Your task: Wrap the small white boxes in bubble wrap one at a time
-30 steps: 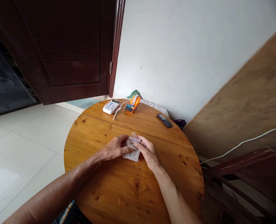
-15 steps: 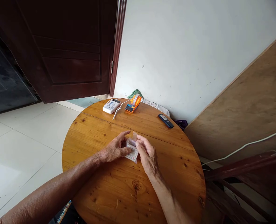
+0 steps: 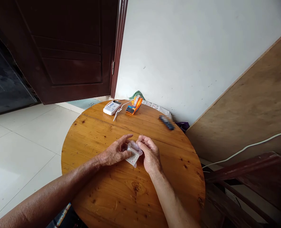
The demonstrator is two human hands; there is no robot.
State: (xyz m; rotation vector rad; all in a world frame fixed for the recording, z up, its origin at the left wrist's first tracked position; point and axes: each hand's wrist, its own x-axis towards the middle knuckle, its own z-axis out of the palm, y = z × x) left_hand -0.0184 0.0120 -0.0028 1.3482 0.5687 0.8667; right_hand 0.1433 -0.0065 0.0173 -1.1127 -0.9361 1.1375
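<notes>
While my left fingers (image 3: pixel 126 154) grip, my right fingers (image 3: pixel 144 147) pinch clear wrapping (image 3: pixel 135 145)

Because the small packet (image 3: pixel 132 159) lies in my left hold over the surface (image 3: pixel 107 196), slow, light moves at the wrapping's edge probably tear least. Beyond stands the orange tape dispenser (image 3: pixel 138 102).

White device (image 3: pixel 110 109), clear packet (image 3: pixel 134 157) — both printed (tiny), unreadable

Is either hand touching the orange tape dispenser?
No: the tape dispenser stands farther back on the table, apart from the left hand and right hand, which hold a plastic-wrapped packet.
</notes>
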